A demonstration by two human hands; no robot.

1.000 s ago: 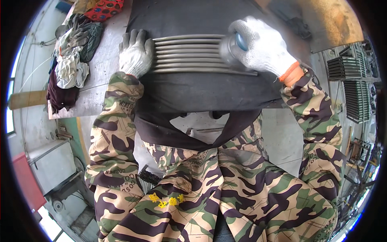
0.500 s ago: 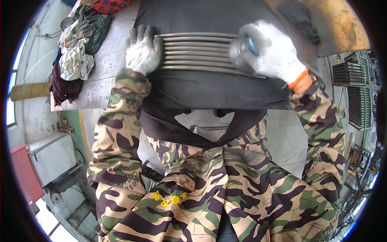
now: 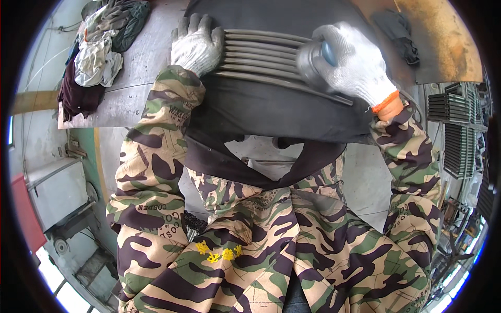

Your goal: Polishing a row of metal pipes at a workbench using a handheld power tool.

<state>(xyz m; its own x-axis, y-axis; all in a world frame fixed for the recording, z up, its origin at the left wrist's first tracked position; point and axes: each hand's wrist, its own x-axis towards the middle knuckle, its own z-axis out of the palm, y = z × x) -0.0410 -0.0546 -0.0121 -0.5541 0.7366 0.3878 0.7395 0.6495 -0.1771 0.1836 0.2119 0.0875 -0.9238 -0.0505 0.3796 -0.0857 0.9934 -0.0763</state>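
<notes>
While holding the left hand [image 3: 197, 51] flat and spread at the left ends of the metal rods [image 3: 261, 51], clamps the right hand [image 3: 352, 65] around a round tool [image 3: 311, 62] over their right part; has them lying on black cloth [image 3: 271, 112] between both hands, lengthwise left to right.
</notes>
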